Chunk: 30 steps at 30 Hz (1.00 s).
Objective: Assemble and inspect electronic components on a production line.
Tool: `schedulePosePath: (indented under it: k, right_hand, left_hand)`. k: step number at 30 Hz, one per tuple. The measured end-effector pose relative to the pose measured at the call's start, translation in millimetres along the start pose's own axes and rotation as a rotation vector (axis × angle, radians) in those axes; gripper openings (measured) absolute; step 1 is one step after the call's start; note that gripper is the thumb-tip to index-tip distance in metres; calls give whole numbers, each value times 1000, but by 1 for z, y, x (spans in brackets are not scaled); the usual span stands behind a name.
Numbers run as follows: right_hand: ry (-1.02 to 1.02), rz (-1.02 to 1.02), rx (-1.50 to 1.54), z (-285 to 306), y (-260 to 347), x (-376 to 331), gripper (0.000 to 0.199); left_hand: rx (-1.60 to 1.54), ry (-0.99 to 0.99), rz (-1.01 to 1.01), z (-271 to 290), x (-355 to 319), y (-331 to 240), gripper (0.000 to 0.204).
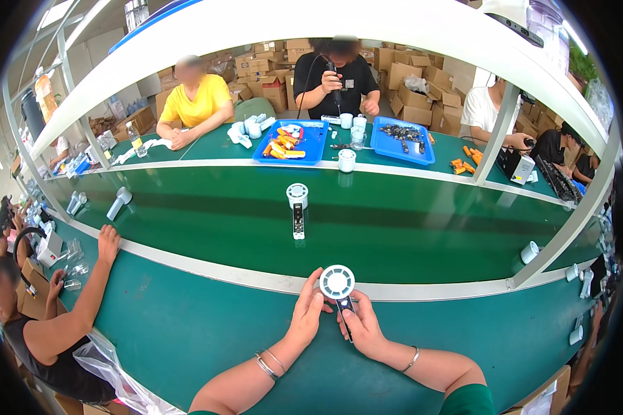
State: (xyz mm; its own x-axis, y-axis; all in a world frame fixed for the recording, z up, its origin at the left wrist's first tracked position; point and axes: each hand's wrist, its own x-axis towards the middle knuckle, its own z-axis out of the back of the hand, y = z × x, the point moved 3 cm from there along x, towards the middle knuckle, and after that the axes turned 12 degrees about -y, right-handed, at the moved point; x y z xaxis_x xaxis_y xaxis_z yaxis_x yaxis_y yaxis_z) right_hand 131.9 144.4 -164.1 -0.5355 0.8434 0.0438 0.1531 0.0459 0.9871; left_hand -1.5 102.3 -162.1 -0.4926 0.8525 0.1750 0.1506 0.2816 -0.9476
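Note:
A small handheld fan (337,282) with a round, pale grille is held up between my two hands, over the near side of the green table. My right hand (367,326) wraps round its handle, the thumb lying on the dark strip along the front. At the left of the round head, my left hand (304,312) steadies the fan with curled fingers. The fingers behind the fan are partly hidden. Straight ahead, another handheld fan (297,195) lies on the green conveyor belt (214,221), its handle open and a circuit board (298,220) showing.
A pale metal rail (221,277) runs between table and belt. More fan parts (120,200) lie far left. Across the belt, blue trays (311,135) hold orange and dark parts; a person in black (339,83) holds a screwdriver. At left, another person's arm (90,290) reaches to the rail.

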Motion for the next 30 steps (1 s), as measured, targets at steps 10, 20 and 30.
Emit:
schedulePosePath:
  k: [10, 20, 30]
  right_hand:
    - [18, 30, -13, 3, -6, 0, 42]
    - [71, 80, -86, -2, -3, 0, 48]
    - [170, -146, -1, -1, -14, 3, 38]
  left_hand:
    - [-25, -39, 25, 2, 1, 6, 59]
    - [-72, -119, 40, 2, 0, 6, 50]
    - [-85, -217, 27, 6, 1, 12, 45]
